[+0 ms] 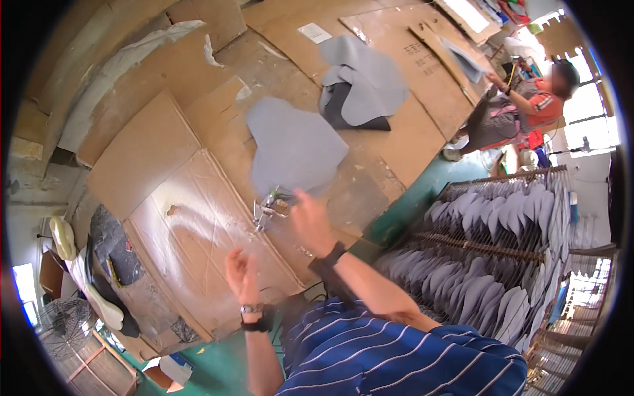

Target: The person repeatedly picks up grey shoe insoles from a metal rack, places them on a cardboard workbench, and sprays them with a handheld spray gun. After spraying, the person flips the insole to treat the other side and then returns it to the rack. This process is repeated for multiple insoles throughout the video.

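A metal spray gun point(269, 210) lies just left of my right hand point(313, 224), over the near edge of a large grey sheet piece point(294, 145). My right fingers are blurred and seem closed around the gun's grip, which they partly hide. To the lower left, my left hand point(242, 274) is raised above the cardboard with loosely parted fingers; nothing shows in it. Farther off, more grey pieces point(370, 79) lie overlapping on a dark piece point(356, 115).
Cardboard sheets point(178, 211) cover the worktable. On the right stands a rack point(462, 241) hung with several grey pieces. A co-worker point(522, 109) handles a sheet at the far right. A fan point(66, 323) and an opened box point(167, 373) are at lower left.
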Action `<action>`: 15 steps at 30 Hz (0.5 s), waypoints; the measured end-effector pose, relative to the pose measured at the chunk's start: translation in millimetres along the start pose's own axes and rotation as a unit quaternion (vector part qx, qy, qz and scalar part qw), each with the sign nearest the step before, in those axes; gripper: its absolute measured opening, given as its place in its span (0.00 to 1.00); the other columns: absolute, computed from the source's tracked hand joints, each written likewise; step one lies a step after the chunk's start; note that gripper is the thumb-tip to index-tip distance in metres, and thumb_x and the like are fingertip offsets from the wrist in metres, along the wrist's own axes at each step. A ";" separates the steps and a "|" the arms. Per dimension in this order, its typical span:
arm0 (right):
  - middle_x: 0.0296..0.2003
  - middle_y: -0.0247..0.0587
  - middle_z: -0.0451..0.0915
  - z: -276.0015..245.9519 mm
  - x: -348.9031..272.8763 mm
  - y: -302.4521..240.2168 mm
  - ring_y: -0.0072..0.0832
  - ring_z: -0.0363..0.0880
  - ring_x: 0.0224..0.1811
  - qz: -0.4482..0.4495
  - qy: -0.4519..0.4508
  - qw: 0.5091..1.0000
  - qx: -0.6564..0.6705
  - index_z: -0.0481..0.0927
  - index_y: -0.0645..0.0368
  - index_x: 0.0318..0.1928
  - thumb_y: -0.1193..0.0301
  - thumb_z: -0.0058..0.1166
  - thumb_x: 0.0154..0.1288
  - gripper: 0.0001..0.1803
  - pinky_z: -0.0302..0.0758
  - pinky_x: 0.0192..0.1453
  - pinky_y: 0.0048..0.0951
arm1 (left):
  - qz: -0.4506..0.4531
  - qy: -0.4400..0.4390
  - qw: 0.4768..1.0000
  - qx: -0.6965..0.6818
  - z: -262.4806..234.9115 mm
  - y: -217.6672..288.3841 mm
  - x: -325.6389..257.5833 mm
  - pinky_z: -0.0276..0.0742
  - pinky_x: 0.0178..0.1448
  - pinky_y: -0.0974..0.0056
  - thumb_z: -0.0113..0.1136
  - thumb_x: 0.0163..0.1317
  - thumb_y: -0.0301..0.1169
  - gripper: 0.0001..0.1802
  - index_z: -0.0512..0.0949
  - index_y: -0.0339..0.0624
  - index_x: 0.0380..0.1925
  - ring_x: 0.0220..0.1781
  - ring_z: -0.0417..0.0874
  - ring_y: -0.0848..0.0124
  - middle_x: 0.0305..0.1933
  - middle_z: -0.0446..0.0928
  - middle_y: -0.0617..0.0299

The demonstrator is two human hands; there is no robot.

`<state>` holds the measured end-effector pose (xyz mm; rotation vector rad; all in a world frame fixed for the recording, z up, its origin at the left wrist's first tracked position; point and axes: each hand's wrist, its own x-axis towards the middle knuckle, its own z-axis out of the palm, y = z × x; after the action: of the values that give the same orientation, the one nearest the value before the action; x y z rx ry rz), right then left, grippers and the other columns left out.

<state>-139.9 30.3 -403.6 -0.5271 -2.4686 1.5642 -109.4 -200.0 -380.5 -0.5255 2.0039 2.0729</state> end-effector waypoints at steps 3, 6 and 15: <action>0.60 0.64 0.77 -26.0 34.2 63.6 0.57 0.74 0.66 -0.017 0.137 0.986 -0.095 0.71 0.71 0.65 0.67 0.60 0.66 0.31 0.68 0.72 0.49 | 0.042 -0.028 0.995 0.088 48.5 2.3 42.4 0.80 0.51 0.64 0.72 0.64 0.33 0.29 0.72 0.37 0.62 0.47 0.81 0.70 0.44 0.80 0.60; 0.64 0.66 0.72 -57.7 80.4 92.3 0.60 0.69 0.67 -0.030 0.135 0.977 -0.164 0.68 0.71 0.67 0.67 0.64 0.61 0.36 0.67 0.73 0.50 | 0.077 -0.018 0.954 0.290 97.9 17.0 107.4 0.78 0.62 0.52 0.73 0.61 0.47 0.40 0.70 0.34 0.66 0.57 0.82 0.53 0.56 0.81 0.47; 0.70 0.68 0.64 -58.0 131.1 117.1 0.60 0.63 0.72 -0.063 0.027 0.966 -0.250 0.63 0.68 0.72 0.58 0.68 0.59 0.47 0.66 0.74 0.50 | -0.057 -0.046 0.829 0.554 179.1 24.3 199.9 0.69 0.74 0.46 0.72 0.53 0.63 0.65 0.52 0.25 0.74 0.69 0.74 0.38 0.66 0.72 0.25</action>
<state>-218.1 174.5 -489.4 -0.4572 -2.7871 0.8588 -321.0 -42.1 -434.8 -0.2598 2.5449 0.5666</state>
